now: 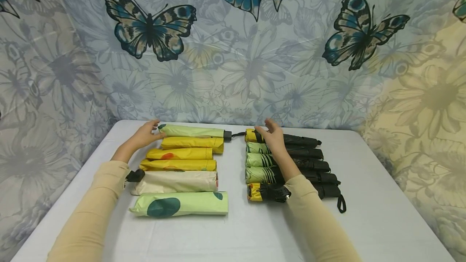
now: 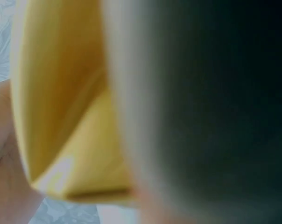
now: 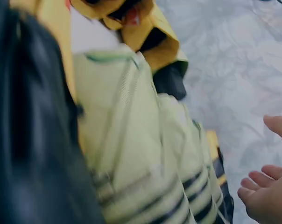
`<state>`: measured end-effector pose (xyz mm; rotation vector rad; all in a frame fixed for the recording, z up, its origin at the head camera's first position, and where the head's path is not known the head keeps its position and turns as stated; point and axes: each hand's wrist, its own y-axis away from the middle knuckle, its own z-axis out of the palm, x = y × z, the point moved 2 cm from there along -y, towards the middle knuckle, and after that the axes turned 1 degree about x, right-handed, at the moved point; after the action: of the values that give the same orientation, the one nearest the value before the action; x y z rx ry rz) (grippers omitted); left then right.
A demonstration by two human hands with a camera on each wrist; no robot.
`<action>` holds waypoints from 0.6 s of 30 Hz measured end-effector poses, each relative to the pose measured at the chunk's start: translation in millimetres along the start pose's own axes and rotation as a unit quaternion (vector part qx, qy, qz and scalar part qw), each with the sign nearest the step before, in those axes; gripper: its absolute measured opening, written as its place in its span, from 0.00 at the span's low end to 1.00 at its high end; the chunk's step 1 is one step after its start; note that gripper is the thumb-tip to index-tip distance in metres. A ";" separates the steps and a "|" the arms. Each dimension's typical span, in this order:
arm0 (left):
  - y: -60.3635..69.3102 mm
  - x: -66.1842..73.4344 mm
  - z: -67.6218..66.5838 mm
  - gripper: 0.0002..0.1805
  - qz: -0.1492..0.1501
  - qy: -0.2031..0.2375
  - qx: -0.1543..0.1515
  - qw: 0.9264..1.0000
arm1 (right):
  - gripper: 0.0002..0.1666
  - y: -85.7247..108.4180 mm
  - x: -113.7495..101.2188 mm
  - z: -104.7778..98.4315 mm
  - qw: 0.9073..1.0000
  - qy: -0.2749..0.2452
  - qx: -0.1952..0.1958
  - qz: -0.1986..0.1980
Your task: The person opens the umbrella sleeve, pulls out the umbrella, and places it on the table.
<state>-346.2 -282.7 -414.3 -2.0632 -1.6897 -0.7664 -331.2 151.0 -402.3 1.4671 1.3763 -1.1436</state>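
Two columns of folded umbrellas lie on the white table. My left hand (image 1: 145,134) is at the left end of the farthest light green umbrella (image 1: 193,131), thumb and fingers spread about that end; whether they touch it I cannot tell. A yellow umbrella (image 1: 193,144) lies just nearer. My right hand (image 1: 274,137) hovers over or beside the farthest black-and-yellow umbrella (image 1: 300,139), its fingers parted. In the right wrist view the right hand (image 3: 267,191) shows apart from the light green striped umbrellas (image 3: 127,140). Yellow fabric (image 2: 89,154) and a dark blur fill the left wrist view.
Nearer in the left column lie a cream umbrella (image 1: 178,182) with a black handle and a green leaf-patterned one (image 1: 196,204). The right column's nearest umbrella (image 1: 329,191) has a wrist loop. A butterfly-print cloth (image 1: 233,84) hangs behind the table (image 1: 240,237).
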 end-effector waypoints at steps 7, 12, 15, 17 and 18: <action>-3.4 -5.0 5.4 0.44 -0.017 0.010 -0.012 1.000 | 0.42 5.1 -7.2 27.5 0.999 -0.037 -0.028 -0.010; -4.7 -6.6 7.3 0.45 -0.024 0.008 -0.017 1.000 | 0.42 4.1 -4.5 46.4 0.998 -0.030 -0.042 -0.028; -4.5 -6.3 8.4 0.45 -0.022 0.012 -0.017 1.000 | 0.40 5.3 -5.7 55.5 0.998 -0.026 -0.048 -0.042; -4.3 -6.0 9.4 0.45 -0.019 0.015 -0.018 1.000 | 0.40 5.6 -5.9 61.0 0.997 -0.028 -0.052 -0.042; -4.5 -6.2 10.0 0.45 -0.019 0.016 -0.018 1.000 | 0.40 5.5 -5.5 63.7 0.997 -0.025 -0.055 -0.037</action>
<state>-349.6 -280.6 -426.3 -2.0376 -1.7148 -0.8426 -331.2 87.9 -414.2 1.3106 1.4458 -1.1267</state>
